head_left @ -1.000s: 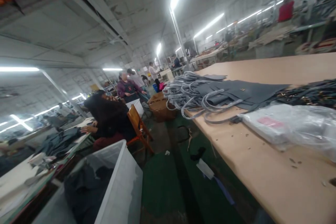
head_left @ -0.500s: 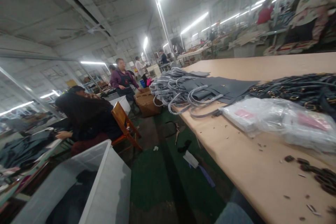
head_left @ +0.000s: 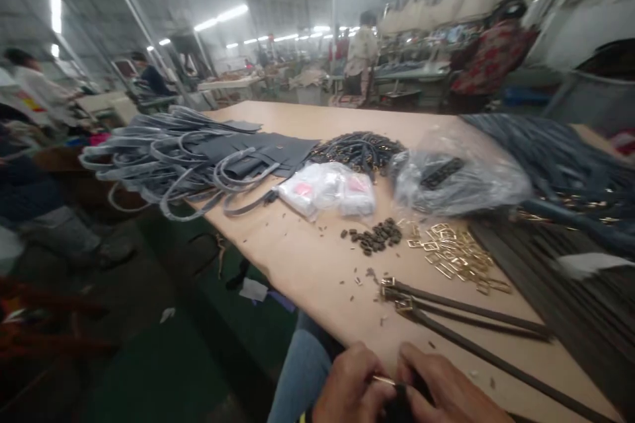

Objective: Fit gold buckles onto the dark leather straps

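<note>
At the bottom edge, my left hand (head_left: 350, 386) and my right hand (head_left: 446, 390) meet over the near edge of the tan table (head_left: 317, 264). Both are closed in a pinch on a small gold metal piece (head_left: 384, 380) and something dark between them. Just beyond my hands lie dark leather straps (head_left: 461, 317) with gold buckles at their left ends. A heap of gold buckles (head_left: 454, 254) and a small pile of dark round pieces (head_left: 377, 236) sit further out.
Grey bag panels with looped handles (head_left: 198, 152) are stacked at the table's far left. Clear plastic packets (head_left: 330, 192), a plastic bag of dark parts (head_left: 456, 178), dark chained straps (head_left: 360, 145) and dark strips (head_left: 560, 172) crowd the middle and right. People work behind.
The view has swung right and down from the aisle and seated workers to the table. My hands, the straps and the buckles have come into view.
</note>
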The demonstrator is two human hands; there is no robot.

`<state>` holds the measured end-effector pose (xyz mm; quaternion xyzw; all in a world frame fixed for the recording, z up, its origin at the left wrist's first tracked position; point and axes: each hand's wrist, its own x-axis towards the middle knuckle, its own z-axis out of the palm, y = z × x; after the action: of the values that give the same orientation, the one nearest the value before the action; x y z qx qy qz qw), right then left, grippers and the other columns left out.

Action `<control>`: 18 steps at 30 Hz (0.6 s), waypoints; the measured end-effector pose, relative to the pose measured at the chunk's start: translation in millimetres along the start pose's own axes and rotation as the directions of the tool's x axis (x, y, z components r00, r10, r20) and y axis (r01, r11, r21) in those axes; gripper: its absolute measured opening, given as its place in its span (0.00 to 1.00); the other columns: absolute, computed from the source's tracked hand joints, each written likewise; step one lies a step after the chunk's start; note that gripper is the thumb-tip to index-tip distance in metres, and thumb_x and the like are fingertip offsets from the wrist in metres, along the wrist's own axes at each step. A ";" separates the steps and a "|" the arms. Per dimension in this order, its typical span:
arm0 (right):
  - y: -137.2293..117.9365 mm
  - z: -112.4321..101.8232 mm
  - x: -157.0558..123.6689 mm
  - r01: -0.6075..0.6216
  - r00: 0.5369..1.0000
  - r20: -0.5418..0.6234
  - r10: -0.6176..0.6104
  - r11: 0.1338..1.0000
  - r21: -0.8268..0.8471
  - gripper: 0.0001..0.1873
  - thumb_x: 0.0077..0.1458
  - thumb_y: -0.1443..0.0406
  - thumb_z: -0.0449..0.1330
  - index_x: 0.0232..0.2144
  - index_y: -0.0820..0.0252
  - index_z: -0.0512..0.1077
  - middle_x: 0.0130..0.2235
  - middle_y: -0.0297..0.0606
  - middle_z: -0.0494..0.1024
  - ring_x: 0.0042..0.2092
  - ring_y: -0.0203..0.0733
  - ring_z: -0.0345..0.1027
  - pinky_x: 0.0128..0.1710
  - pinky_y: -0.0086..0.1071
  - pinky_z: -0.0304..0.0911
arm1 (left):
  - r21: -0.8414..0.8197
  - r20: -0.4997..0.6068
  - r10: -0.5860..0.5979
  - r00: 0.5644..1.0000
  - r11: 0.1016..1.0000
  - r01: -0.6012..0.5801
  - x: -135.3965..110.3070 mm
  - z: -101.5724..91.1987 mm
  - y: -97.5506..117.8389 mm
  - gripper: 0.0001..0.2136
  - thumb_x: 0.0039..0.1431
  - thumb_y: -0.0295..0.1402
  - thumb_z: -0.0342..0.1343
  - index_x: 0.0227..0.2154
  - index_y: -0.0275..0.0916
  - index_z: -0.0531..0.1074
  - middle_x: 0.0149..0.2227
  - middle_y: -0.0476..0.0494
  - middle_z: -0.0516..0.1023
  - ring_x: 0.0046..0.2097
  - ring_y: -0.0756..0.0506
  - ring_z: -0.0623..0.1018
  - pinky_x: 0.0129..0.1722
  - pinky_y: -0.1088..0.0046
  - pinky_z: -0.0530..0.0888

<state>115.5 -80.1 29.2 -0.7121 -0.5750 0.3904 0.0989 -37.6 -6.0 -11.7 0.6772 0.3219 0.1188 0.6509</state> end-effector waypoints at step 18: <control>4.0 -70.1 69.3 0.172 0.954 -0.239 -0.181 0.983 -0.059 0.06 0.51 0.69 0.50 0.33 0.60 0.66 0.31 0.33 0.71 0.32 0.33 0.64 0.33 0.26 0.57 | -0.142 -0.042 -0.053 0.998 0.989 0.047 49.5 -10.0 17.3 0.16 0.54 0.45 0.43 0.24 0.35 0.58 0.19 0.51 0.65 0.20 0.53 0.67 0.21 0.77 0.64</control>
<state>167.7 2.3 43.5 -0.7022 -0.6270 0.2789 0.1899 -0.7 32.2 -6.7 0.6185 0.3445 0.1404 0.6922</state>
